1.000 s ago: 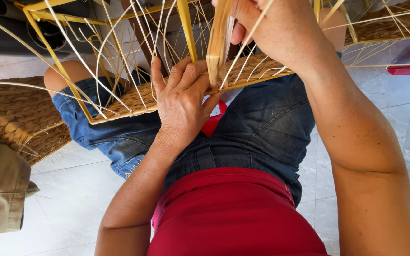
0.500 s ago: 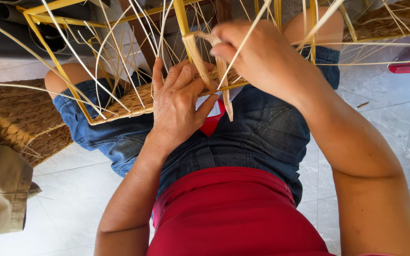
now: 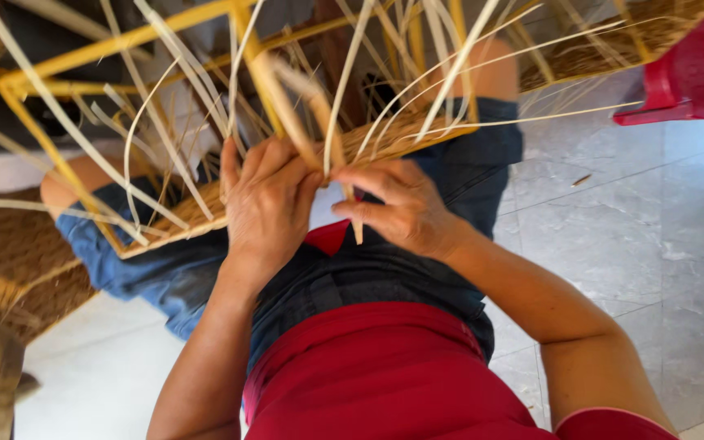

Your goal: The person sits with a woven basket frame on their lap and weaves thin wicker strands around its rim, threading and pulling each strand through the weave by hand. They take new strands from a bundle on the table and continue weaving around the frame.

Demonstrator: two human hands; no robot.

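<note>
The half-woven basket (image 3: 205, 220) rests on the person's lap, at 12 o'clock from the red shirt (image 3: 385, 375). The left hand (image 3: 264, 204) presses flat on its woven edge, fingers together. The right hand (image 3: 401, 208) pinches 1 pale cane strip (image 3: 344, 98). The strip looks light, springy and easy to crack; holding near the weave seems safest. 1 second ago the right hand was higher, toward 12 o'clock.
</note>
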